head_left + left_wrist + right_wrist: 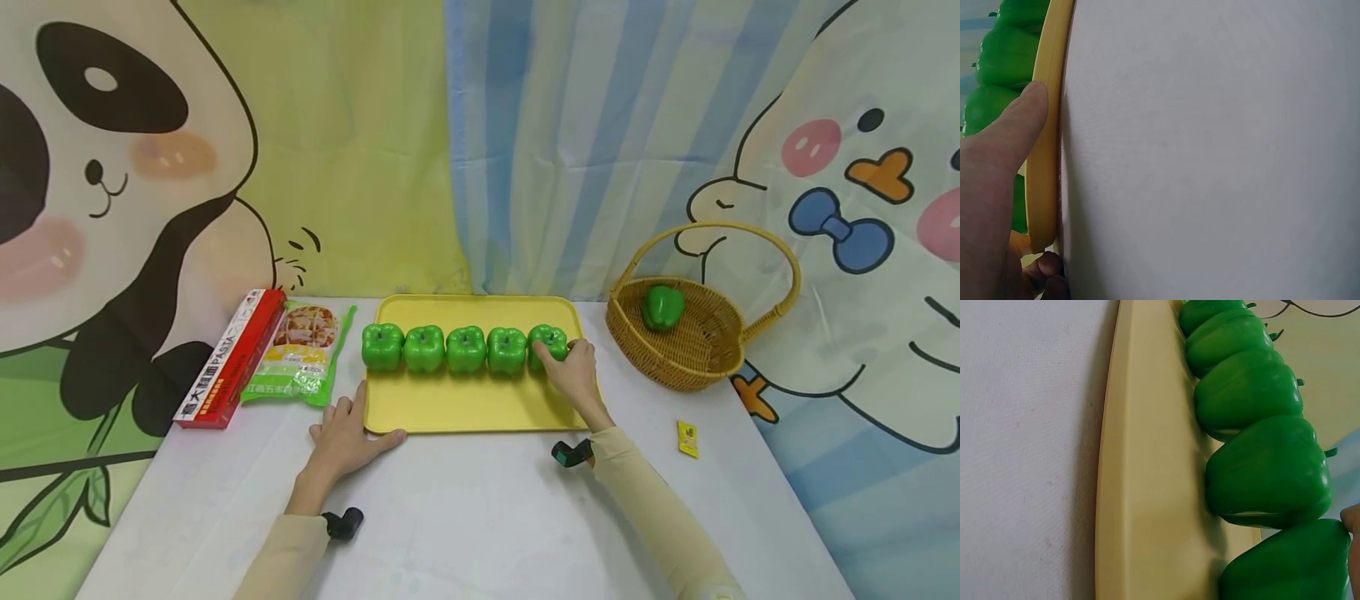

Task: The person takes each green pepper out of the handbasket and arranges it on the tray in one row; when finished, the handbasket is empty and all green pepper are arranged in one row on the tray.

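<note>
Several glossy green bell peppers (466, 350) stand in a row across a yellow tray (465, 408). My right hand (573, 375) grips the rightmost bell pepper (547, 340), thumb on its near face and fingers round its right side. In the right wrist view that bell pepper (1291, 565) sits at the bottom of the row, with only a fingertip showing beside it. My left hand (345, 442) rests at the tray's front left corner, thumb and forefinger spread. In the left wrist view the thumb (1032, 109) lies against the tray rim (1044, 181).
A wicker basket (675, 367) with a tall handle stands right of the tray, one bell pepper (663, 308) inside. A small yellow packet (687, 439) lies in front of it. To the left are a red-and-white pasta box (232, 358) and a green food bag (300, 354). A printed curtain (375, 150) hangs behind.
</note>
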`<state>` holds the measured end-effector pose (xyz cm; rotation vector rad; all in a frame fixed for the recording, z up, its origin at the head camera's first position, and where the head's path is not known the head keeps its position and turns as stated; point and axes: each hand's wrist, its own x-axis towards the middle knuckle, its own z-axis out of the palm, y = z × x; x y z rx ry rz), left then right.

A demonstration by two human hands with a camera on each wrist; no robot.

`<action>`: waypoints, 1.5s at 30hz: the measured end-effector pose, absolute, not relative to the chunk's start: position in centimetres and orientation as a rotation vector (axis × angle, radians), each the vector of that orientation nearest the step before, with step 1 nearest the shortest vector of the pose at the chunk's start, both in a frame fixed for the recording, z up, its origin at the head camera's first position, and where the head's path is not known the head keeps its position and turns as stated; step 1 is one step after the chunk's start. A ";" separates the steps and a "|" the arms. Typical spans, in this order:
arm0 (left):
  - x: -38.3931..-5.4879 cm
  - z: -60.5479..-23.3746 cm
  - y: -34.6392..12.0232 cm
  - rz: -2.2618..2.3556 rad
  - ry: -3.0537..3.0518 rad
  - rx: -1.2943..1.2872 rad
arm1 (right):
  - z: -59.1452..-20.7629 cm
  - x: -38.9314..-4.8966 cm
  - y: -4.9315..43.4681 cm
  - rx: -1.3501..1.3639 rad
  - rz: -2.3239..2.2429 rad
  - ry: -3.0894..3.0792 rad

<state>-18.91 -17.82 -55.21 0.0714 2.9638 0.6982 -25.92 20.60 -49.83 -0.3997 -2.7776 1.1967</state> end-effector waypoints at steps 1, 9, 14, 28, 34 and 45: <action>-18.9 -55.2 -17.8 0.699 2.964 0.070 | -49.8 -25.9 20.6 -0.396 1.204 -2.779; -19.1 -55.5 -17.8 0.702 2.971 0.076 | -49.5 -25.7 20.8 -0.378 1.225 -2.805; -19.0 -55.5 -17.8 0.707 2.969 0.074 | -49.6 -25.7 20.7 -0.385 1.224 -2.807; -19.0 -55.6 -17.9 0.701 2.980 0.077 | -49.5 -25.1 21.9 -0.380 1.273 -2.834; -19.0 -55.2 -17.8 0.701 2.969 0.071 | -48.3 -24.7 24.3 -0.348 1.236 -2.788; -18.9 -54.8 -17.6 0.705 2.960 0.073 | -45.6 -24.8 29.1 -0.352 1.143 -2.610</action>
